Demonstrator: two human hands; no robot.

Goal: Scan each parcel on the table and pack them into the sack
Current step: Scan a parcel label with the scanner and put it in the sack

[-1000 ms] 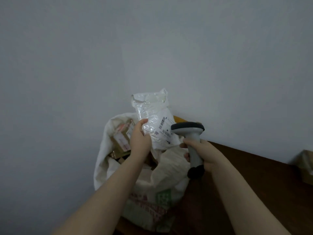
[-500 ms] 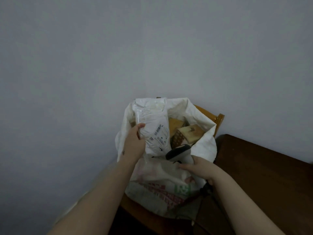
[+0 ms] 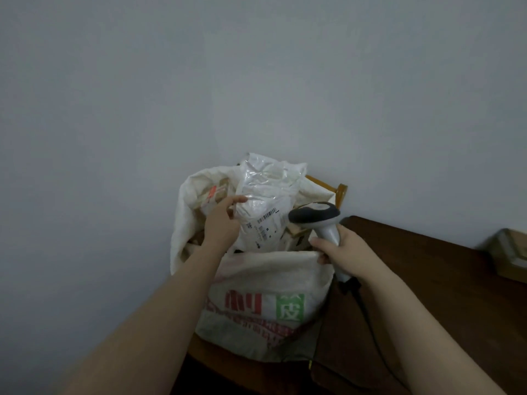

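Note:
A white plastic parcel [image 3: 266, 201] with a barcode label stands upright in the mouth of the white woven sack [image 3: 256, 283], which has red and green print. My left hand [image 3: 224, 223] rests against the parcel's left side with its fingers stretched out. My right hand [image 3: 342, 252] grips the handle of the grey barcode scanner [image 3: 315, 216], whose head sits just right of the parcel's label, over the sack's opening. Its thumb lies at the sack's front rim. Other parcels [image 3: 212, 195] show inside the sack.
The sack stands on a wooden chair [image 3: 340, 192] against the grey wall. A dark brown table [image 3: 427, 280] lies to the right, with a cardboard box [image 3: 510, 252] at its far right edge. The scanner's cable [image 3: 368, 323] hangs down beside the sack.
The parcel has gone lower into the sack's mouth and my left hand's fingers have loosened from it. My right hand has lifted the scanner upright again beside the parcel.

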